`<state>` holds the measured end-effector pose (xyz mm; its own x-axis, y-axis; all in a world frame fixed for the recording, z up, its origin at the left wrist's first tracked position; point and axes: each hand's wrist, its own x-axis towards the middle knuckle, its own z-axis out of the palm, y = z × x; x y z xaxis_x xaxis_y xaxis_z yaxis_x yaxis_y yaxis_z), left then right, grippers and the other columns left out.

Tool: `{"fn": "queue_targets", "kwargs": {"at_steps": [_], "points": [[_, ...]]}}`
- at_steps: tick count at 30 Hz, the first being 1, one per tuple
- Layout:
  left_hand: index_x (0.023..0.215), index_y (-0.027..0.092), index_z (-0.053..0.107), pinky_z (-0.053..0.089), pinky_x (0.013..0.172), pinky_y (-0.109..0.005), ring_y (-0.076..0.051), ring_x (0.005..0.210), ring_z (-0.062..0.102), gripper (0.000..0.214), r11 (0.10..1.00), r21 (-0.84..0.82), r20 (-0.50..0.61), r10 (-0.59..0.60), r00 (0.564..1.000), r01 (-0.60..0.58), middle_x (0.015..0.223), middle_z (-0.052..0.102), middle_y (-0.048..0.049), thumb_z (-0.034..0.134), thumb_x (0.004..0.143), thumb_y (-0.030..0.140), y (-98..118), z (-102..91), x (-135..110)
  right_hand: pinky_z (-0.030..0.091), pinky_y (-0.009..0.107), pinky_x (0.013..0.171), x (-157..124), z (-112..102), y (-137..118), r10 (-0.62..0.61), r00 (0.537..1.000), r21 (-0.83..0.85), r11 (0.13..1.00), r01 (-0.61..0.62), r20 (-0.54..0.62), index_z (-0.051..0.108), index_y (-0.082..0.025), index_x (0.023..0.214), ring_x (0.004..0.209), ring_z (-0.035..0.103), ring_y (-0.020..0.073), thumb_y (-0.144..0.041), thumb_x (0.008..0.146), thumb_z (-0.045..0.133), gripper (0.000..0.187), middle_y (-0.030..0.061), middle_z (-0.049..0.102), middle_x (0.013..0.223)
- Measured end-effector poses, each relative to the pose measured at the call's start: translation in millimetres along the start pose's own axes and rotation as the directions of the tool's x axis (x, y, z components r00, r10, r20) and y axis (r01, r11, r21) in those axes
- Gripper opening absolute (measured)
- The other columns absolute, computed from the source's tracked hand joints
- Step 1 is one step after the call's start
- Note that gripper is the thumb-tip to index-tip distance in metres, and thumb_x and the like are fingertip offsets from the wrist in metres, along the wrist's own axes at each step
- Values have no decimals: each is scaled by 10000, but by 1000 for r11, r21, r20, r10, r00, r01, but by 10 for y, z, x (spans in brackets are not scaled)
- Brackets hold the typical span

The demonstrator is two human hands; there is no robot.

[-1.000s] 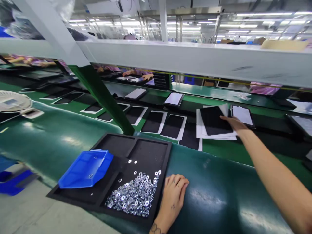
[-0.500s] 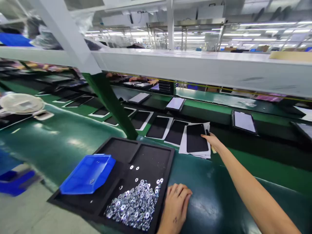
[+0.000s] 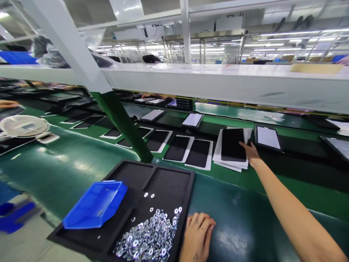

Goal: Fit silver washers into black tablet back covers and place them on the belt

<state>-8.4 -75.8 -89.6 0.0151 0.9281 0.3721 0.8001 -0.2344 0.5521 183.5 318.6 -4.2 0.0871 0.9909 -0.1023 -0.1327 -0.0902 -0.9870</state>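
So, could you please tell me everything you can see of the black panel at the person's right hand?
The black panel is a flat, thin-looking rectangle with slightly rounded corners and a plain dark upper face; its material cannot be told. It lies over loosely fanned white sheets, which stick out around it, above the green surface. The right hand grips it at its right edge, thumb over the face. Whether the stack is lifted is unclear.

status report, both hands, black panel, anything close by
Right hand gripping black panel, white sheets beneath. Left hand beside washer tray. Black-framed white panel near right hand.
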Motion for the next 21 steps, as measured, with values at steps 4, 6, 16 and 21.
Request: {"fn": "queue_targets", "kwargs": {"at_steps": [4, 6, 16, 21], "points": [[1134, 252, 719, 468, 924, -357, -196, 1011, 690, 238, 1000, 3, -11, 15, 1000, -15, 1084, 756, -26, 516, 1116, 130, -18, 8, -13, 697, 420, 910, 207, -372, -272, -42, 993, 45, 998, 47, -111, 729, -205, 1181, 958, 795, 258, -262, 807, 885, 409, 39, 812, 987], [1135, 256, 723, 475, 915, -353, -198, 1006, 697, 245, 999, 20, -26, 36, 999, -35, 1081, 761, -29, 504, 1122, 145, -54, 23, -21, 708, 443, 889, 231, -430, -351, -39, 993, 55, 997, 45, -113, 726, -191, 1179, 910, 797, 260, -270, 821, 894, 403, 43, 807, 934], [1088, 283, 742, 502, 861, -358, -194, 914, 720, 258, 992, 110, -133, 84, 988, -69, 999, 781, -8, 517, 1100, 158, -212, 272, -83, 716, 437, 857, -25, 764, -15, 86, 970, -83, 994, -69, 228, 735, -119, 1149, 965, 813, 320, -448, 941, 826, 399, 163, 817, 963], [1125, 305, 757, 506, 850, -363, -199, 898, 717, 209, 987, 156, -211, 80, 974, -48, 962, 783, 2, 592, 1080, 186, -230, 398, -107, 653, 437, 985, -144, 1084, 269, 156, 967, -453, 890, -49, 203, 671, -155, 1263, 1261, 725, 369, -427, 806, 944, 598, 195, 773, 1240]]}}
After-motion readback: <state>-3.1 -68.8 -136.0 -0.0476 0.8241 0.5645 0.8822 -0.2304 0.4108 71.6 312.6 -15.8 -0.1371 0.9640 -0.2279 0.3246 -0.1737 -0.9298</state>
